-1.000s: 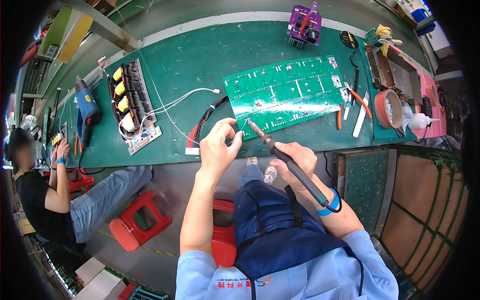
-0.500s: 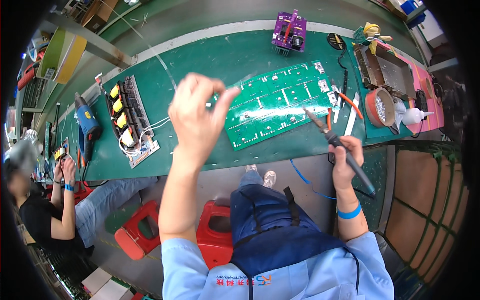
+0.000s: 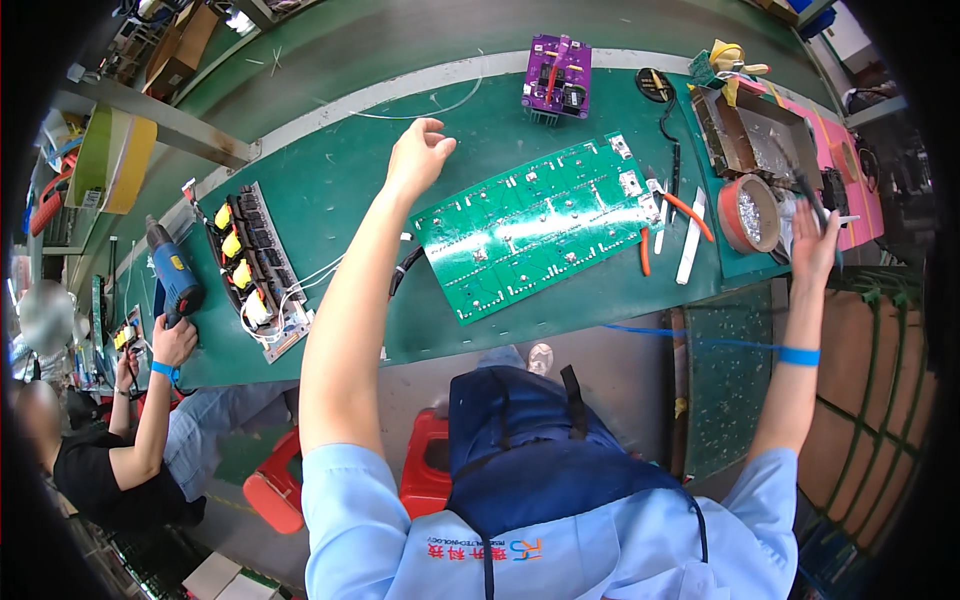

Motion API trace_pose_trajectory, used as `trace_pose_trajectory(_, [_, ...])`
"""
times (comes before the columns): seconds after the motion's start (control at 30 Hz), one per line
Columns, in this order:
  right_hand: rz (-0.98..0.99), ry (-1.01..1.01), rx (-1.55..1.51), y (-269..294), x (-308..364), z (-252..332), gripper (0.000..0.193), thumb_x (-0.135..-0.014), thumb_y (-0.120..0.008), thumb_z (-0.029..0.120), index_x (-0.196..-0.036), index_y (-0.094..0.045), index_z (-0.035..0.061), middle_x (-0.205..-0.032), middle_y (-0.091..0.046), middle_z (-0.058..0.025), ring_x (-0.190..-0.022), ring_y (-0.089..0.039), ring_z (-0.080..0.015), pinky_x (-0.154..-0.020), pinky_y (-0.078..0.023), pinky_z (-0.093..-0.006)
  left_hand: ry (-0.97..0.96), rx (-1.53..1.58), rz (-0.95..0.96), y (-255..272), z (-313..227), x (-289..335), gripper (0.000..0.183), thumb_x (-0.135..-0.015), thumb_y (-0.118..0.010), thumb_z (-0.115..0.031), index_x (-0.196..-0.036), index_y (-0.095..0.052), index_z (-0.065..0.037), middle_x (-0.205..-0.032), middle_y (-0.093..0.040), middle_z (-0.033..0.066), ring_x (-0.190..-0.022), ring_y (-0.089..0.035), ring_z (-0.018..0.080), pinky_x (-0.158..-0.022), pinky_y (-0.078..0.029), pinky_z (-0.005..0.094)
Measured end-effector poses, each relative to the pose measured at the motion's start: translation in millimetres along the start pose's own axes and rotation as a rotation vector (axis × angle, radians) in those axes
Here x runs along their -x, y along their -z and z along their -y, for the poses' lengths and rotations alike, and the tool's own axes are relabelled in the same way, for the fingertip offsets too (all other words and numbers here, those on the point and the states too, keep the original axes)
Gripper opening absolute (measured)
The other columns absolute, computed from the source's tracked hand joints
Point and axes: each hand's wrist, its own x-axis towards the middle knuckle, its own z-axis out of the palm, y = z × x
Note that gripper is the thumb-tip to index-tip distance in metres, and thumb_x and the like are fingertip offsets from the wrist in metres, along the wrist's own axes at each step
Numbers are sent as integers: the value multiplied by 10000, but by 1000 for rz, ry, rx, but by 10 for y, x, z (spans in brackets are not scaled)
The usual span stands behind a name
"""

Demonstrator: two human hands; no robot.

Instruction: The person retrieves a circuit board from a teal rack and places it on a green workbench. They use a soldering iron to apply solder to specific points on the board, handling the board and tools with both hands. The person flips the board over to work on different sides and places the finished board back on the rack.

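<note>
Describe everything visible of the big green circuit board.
The green circuit board is a flat, glossy rectangle with white printed lines, rows of tiny dots and silvery spots; three silvery tabs sit along its right end. Glare streaks across it. It lies on the table, its right end angled toward the far side. The left hand and right hand are off it; orange-handled pliers lie at that end, contact unclear.

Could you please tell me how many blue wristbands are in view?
2: one blue wristband on the wrist of the wearer's right hand, another blue wristband on the co-worker at left. Others may be hidden.
</note>
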Motion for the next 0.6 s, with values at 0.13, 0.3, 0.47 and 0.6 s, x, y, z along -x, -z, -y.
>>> trace_pose_trajectory(0.13, [-66, -146, -155, -205, -530, 193, 512, -898, -334, 385, -1085, -461, -74, -1090, -503, -195, -1049, -472, -274, -881, -404, -392, -107, -17, 94, 315, -154, 443, 275, -760, -588, -191, -971, -569, -16, -955, -609, 124, -897, -591, 222, -776, -451, 323])
trace_pose_trajectory(0.3, [-207, -129, -123, 93, -1330, -93, 375, -885, -341, 325, -956, -547, 19, -930, -551, -142, -841, -530, -243, -766, -435, -383, -229, -97, -27, 458, -232, 1225, 212, -741, -606, -98, -931, -561, -14, -948, -589, 125, -895, -576, 254, -777, -442, 335])
trace_pose_trajectory(0.47, [-242, -294, -232, -105, -1210, -359, 361, -866, -432, 270, -1076, -388, -21, -1040, -541, -179, -950, -534, -314, -818, -422, -459, -230, -245, -129, 489, 20, 1593, 263, -720, -618, -59, -966, -542, -9, -1042, -548, 155, -983, -525, 308, -849, -407, 358])
trace_pose_trajectory(0.6, [-93, -307, -466, 13, -1092, -429, 497, -874, -427, 319, -1165, -302, -64, -1214, -416, -240, -1126, -440, -327, -916, -372, -475, -68, -129, -52, 447, 114, 1631, 331, -728, -616, -73, -1034, -516, 6, -1086, -522, 161, -1026, -501, 304, -880, -385, 353])
